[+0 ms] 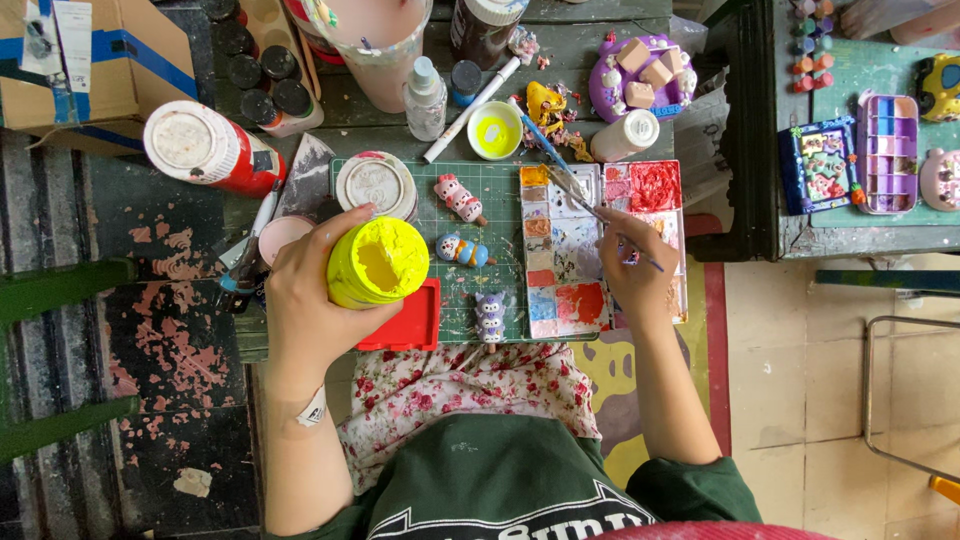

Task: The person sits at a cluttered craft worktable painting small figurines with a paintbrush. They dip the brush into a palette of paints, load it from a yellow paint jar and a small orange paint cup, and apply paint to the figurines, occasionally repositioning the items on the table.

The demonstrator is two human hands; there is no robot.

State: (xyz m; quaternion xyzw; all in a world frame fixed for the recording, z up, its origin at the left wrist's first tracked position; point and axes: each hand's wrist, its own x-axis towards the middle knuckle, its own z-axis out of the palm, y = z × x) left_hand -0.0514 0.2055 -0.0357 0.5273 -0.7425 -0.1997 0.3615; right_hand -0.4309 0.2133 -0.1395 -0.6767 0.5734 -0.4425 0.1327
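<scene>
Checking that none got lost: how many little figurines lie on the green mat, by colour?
Pink figurine: 1
Blue-and-white figurine: 1
Purple figurine: 1
Total: 3

A brown cardboard box [95,70] with blue tape and white labels sits at the table's far left corner.

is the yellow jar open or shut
Open: the yellow jar in the left hand has no lid, and its paint-coated mouth shows.
</scene>
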